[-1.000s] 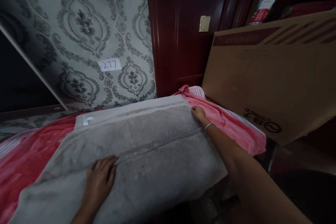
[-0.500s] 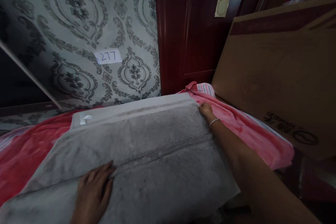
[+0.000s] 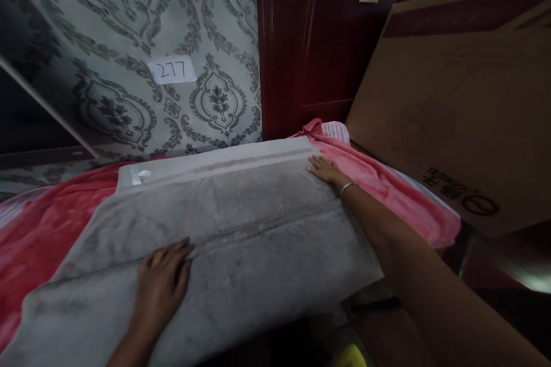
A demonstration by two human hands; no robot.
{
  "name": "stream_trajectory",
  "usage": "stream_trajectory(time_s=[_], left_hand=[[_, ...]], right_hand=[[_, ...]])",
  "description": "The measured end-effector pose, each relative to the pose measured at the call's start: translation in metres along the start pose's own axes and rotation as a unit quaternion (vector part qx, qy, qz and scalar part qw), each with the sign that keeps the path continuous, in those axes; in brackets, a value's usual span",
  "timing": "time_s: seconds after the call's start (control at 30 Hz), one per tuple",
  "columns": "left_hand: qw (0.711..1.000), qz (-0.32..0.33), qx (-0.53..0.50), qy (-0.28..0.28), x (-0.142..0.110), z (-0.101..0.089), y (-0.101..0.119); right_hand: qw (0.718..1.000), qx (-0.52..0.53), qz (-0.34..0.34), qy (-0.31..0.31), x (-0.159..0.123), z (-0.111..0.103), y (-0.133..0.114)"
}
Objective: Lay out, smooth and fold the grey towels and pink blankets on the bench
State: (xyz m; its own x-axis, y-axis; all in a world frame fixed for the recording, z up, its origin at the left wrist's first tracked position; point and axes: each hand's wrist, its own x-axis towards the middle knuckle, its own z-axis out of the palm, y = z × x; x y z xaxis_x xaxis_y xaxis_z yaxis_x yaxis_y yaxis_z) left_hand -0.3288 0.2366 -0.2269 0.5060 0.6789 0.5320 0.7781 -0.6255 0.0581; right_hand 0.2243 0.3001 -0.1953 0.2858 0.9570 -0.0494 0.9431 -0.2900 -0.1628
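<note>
A grey plush towel point(image 3: 258, 200) with a pale flat band along its far edge lies spread out, creased across its middle. A small white label point(image 3: 141, 177) sits at its far left corner. My left hand point(image 3: 166, 272) rests flat on the towel, left of centre, fingers stretched out along the crease. Near the far right corner, my right hand point(image 3: 326, 171) lies on the towel with its fingers spread; a thin bracelet circles that wrist. Under the towel, a red-pink blanket point(image 3: 73, 223) shows at both sides.
A large cardboard box point(image 3: 456, 103) leans at the right. Behind stand a patterned wall point(image 3: 215, 28) bearing a paper marked 277 point(image 3: 172, 70) and a dark red door panel point(image 3: 297, 40). Something yellow point(image 3: 350, 355) shows below the towel's near edge.
My right hand has let go of the towel's right edge and opened flat on its corner, moving slightly left. My left hand stays on the towel. The camera view has shifted.
</note>
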Motion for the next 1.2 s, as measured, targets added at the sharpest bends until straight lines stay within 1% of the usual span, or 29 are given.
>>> stream_trajectory(time_s=[0.07,0.1,0.17,0.23,0.3,0.37,0.4,0.47,0.57,0.67,0.73,0.83,0.9,0.97,1.03,1.1,1.2], left_hand=[[1.000,-0.018,-0.003,-0.013,0.002,-0.002,0.004],[0.999,-0.026,-0.005,-0.018,0.003,-0.003,0.006],[0.999,-0.037,-0.011,-0.024,0.005,-0.004,0.009],[0.998,-0.044,-0.018,-0.030,0.007,-0.005,0.011],[0.998,-0.047,-0.025,-0.038,0.009,-0.007,0.014],[0.997,-0.048,-0.031,-0.045,0.010,-0.008,0.017],[0.997,-0.051,-0.032,-0.049,0.011,-0.009,0.019],[0.996,-0.061,-0.033,-0.058,0.012,-0.010,0.023],[0.993,-0.081,-0.030,-0.080,0.012,-0.012,0.030],[0.990,-0.084,-0.020,-0.111,0.012,-0.018,0.031],[0.989,-0.077,-0.005,-0.128,0.010,-0.027,0.025],[0.985,-0.096,0.033,-0.141,0.001,-0.044,0.004],[0.980,-0.132,0.059,-0.137,-0.011,-0.056,-0.015],[0.974,-0.177,0.077,-0.121,-0.025,-0.067,-0.034],[0.965,-0.228,0.086,-0.095,-0.040,-0.075,-0.052],[0.955,-0.278,0.081,-0.068,-0.050,-0.080,-0.066],[0.940,-0.331,0.067,-0.040,-0.058,-0.081,-0.082]], right_hand=[[0.999,-0.003,0.039,-0.012,-0.005,-0.009,-0.001],[0.999,-0.004,0.045,-0.010,-0.008,-0.013,-0.002],[0.999,-0.003,0.034,-0.001,-0.022,-0.019,-0.008],[1.000,0.009,-0.011,0.018,-0.047,-0.019,-0.018],[0.994,0.033,-0.087,0.051,-0.081,-0.010,-0.029],[0.984,0.047,-0.152,0.083,-0.117,0.005,-0.035],[0.980,0.047,-0.170,0.093,-0.134,0.014,-0.035],[0.980,0.036,-0.169,0.102,-0.161,0.029,-0.029],[0.984,0.021,-0.110,0.142,-0.181,0.044,-0.011],[0.977,0.014,-0.046,0.206,-0.183,0.053,0.000],[0.972,0.014,-0.026,0.233,-0.183,0.056,0.002],[0.963,0.021,0.013,0.268,-0.185,0.059,0.002],[0.954,0.036,0.067,0.291,-0.187,0.061,0.005],[0.940,0.064,0.131,0.310,-0.188,0.064,0.009],[0.925,0.098,0.175,0.322,-0.187,0.066,0.012],[0.918,0.124,0.192,0.323,-0.185,0.067,0.012],[0.910,0.149,0.216,0.321,-0.181,0.066,0.012]])
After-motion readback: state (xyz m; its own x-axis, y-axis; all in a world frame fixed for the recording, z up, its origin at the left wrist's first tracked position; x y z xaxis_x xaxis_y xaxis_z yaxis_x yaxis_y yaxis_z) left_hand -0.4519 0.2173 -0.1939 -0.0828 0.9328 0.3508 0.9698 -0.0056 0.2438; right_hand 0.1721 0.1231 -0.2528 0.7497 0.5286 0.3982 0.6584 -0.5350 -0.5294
